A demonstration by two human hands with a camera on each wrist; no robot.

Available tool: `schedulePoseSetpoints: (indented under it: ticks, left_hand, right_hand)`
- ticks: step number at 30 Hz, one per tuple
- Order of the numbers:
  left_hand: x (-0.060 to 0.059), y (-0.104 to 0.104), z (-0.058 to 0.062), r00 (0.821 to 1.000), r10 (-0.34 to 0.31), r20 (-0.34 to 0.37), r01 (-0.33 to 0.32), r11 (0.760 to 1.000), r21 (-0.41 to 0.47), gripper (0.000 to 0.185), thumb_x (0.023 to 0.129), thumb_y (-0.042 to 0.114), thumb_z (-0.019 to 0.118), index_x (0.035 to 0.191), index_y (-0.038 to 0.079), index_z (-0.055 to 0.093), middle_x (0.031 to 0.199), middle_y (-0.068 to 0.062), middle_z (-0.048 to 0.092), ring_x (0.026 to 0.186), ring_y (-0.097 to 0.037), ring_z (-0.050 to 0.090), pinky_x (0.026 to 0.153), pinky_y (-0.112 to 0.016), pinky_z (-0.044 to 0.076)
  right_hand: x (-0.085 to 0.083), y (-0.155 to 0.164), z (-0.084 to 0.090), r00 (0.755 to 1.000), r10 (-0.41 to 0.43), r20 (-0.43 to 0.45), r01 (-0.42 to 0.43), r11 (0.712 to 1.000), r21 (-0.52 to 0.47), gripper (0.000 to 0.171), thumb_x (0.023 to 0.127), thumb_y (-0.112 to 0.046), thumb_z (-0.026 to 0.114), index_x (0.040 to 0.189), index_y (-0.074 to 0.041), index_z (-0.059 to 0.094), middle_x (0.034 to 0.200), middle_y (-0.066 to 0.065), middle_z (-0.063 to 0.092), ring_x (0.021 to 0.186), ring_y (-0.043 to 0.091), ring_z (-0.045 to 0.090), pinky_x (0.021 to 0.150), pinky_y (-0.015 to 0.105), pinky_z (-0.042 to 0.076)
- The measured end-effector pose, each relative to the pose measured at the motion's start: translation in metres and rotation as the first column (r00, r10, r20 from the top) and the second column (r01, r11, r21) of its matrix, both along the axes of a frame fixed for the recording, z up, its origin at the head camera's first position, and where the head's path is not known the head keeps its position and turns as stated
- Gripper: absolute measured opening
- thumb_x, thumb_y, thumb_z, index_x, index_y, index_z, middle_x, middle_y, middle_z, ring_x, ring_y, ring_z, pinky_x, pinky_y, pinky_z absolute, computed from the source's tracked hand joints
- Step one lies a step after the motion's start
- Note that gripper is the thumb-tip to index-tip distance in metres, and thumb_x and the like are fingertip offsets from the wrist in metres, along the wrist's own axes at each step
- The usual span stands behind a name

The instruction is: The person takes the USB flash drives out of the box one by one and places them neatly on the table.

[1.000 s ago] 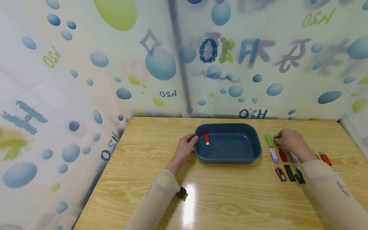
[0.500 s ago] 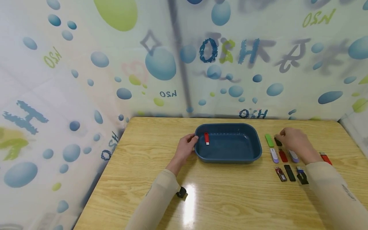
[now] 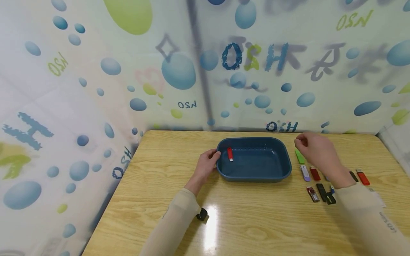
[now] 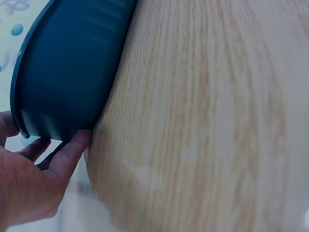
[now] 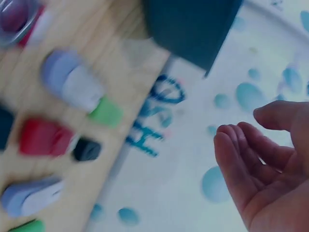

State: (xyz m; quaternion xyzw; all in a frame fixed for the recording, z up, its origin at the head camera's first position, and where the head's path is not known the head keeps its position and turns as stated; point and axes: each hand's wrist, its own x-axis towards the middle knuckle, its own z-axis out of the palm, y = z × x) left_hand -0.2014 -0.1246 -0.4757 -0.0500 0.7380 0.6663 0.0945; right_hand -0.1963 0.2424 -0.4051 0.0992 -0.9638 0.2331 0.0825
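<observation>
My left hand (image 3: 207, 164) grips the left end of a dark blue plastic tub (image 3: 256, 177), thumb at the rim and fingertips against the outer wall in the left wrist view. One red USB stick (image 3: 230, 154) lies inside the tub. Raised over the USB sticks at the right is my right hand (image 3: 318, 151). Its fingers curl loosely, with a gap to the thumb and nothing between them in the right wrist view. Below its fingertips lies a green USB stick (image 3: 300, 156). A black USB stick (image 5: 87, 149), hidden in the head view, lies beside a red one (image 5: 46, 137).
More USB sticks lie in rows: a purple-white one (image 3: 305, 173), a dark red one (image 3: 313, 194), a black one (image 3: 321, 192) and a red one (image 3: 363, 176). A patterned curtain (image 3: 256, 89) hangs behind the wooden table (image 3: 173, 156).
My right hand has lifted from the black USB stick and moved left and away, over the green one. The left hand and the tub have stayed where they were.
</observation>
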Motion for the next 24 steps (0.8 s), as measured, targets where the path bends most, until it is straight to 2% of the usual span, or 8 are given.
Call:
schedulePoseSetpoints:
  ticks: [4,7,12,16,24]
  left_hand:
    - [0.000,0.000,0.000,1.000,-0.002,-0.002,0.002,1.000,-0.001,0.046,0.109,0.027,0.055,0.147,0.000,0.055,0.141,-0.017,0.059,0.120,-0.030,0.061,0.092,-0.044,0.060]
    - [0.000,0.000,0.000,1.000,-0.005,-0.002,0.005,1.000,-0.001,0.047,0.109,0.027,0.055,0.147,0.000,0.055,0.142,-0.017,0.058,0.120,-0.030,0.060,0.093,-0.045,0.060]
    - [0.000,0.000,0.001,1.000,-0.003,0.001,0.003,1.000,-0.003,0.047,0.109,0.026,0.055,0.147,0.000,0.054,0.143,-0.018,0.057,0.121,-0.030,0.060,0.094,-0.045,0.059]
    - [0.000,0.001,0.001,1.000,-0.002,0.000,0.002,1.000,-0.002,0.046,0.109,0.026,0.055,0.147,-0.001,0.054,0.143,-0.018,0.057,0.122,-0.031,0.060,0.094,-0.046,0.059]
    - [0.002,0.000,0.001,1.000,-0.006,-0.019,0.006,1.000,-0.004,0.046,0.109,0.026,0.054,0.146,-0.002,0.055,0.143,-0.020,0.057,0.123,-0.034,0.059,0.094,-0.050,0.059]
  right_hand:
    - [0.004,-0.022,0.006,0.994,0.051,-0.099,-0.052,0.999,-0.009,0.021,0.104,-0.017,0.060,0.105,0.001,0.072,0.090,0.013,0.070,0.074,0.026,0.062,0.065,0.049,0.053]
    - [0.006,-0.039,0.009,0.989,0.087,-0.121,-0.089,0.996,-0.007,0.020,0.104,-0.018,0.062,0.106,0.000,0.073,0.091,0.012,0.070,0.076,0.025,0.063,0.064,0.048,0.054]
    - [0.005,-0.067,0.012,0.980,0.190,-0.056,-0.191,0.982,-0.002,0.021,0.104,-0.019,0.064,0.110,-0.001,0.072,0.096,0.011,0.070,0.082,0.025,0.064,0.070,0.047,0.056]
    - [0.004,-0.087,0.010,0.956,0.292,-0.002,-0.292,0.956,0.007,0.020,0.103,-0.018,0.065,0.113,-0.003,0.071,0.101,0.008,0.070,0.087,0.022,0.065,0.076,0.046,0.057]
    - [-0.004,-0.125,-0.008,0.905,0.425,-0.002,-0.425,0.904,0.041,0.018,0.102,-0.015,0.066,0.116,-0.004,0.072,0.108,0.008,0.069,0.094,0.022,0.067,0.080,0.042,0.059]
